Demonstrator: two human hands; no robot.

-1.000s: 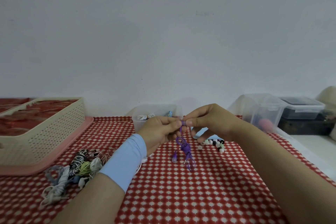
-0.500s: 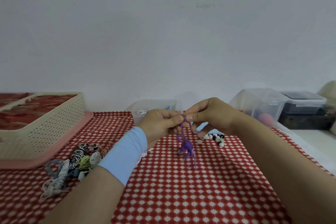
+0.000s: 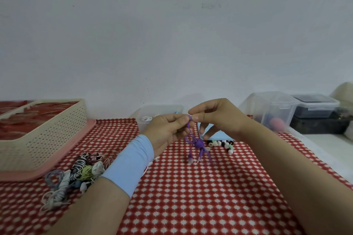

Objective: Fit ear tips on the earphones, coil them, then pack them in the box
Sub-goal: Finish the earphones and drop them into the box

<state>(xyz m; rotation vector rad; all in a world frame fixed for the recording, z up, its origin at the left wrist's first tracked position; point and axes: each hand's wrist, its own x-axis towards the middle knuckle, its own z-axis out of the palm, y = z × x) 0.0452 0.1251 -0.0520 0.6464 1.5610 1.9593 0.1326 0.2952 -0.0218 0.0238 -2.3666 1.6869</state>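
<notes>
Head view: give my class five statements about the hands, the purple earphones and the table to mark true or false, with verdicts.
1. Both the left hand and the right hand pinch the purple earphones. True.
2. The purple earphones lie in the clear box. False: they hang from the fingers, in front of the box.
3. Loose ear tips lie on the cloth under the right hand. True.
4. A heap of other earphones lies right of the right arm. False: it lies left of the left arm, beside the basket.
5. The left forearm wears a light blue sleeve. True.
</notes>
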